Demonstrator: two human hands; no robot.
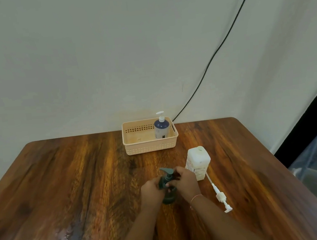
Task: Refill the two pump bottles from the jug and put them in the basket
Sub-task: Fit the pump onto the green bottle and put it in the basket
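There are two pump bottles: one dark blue plastic bottle with a white pump [162, 128] and one dark green plastic bottle with a green pump [167, 185]. There is one white square plastic jug [198, 162], one loose white pump head with a long tube [220, 196], one beige perforated plastic basket [150, 145], one brown wooden table [72, 187], one black cable [223, 40] and two hands: left hand [151, 191], right hand [185, 181].

Both forearms rise from the lower frame edge; left hand [151, 189] and right hand [184, 181] meet at lower centre, fingers [175, 171] curled closed.

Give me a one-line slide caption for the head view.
Both hands work the dark pump bottle beside the jug; blue bottle already in basket.
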